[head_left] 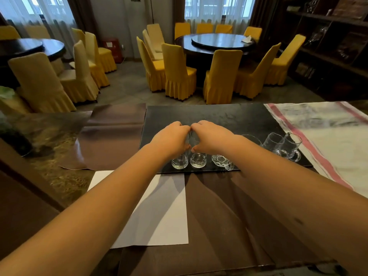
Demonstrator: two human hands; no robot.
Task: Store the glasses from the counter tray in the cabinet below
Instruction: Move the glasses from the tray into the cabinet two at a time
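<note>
A black tray lies on the counter with several clear glasses along its near edge. My left hand is closed over the top of one small tumbler. Right beside it, my right hand grips the top of a second tumbler. The two hands touch at the knuckles. A small handled glass stands just right of them, partly under my right forearm. Two handled mugs stand at the tray's right end, and another glass rim shows behind my right arm.
A white cloth with red stripes lies right of the tray. A white sheet and brown sheets cover the counter in front and left. Beyond the counter stand round tables and yellow-covered chairs. The cabinet below is out of view.
</note>
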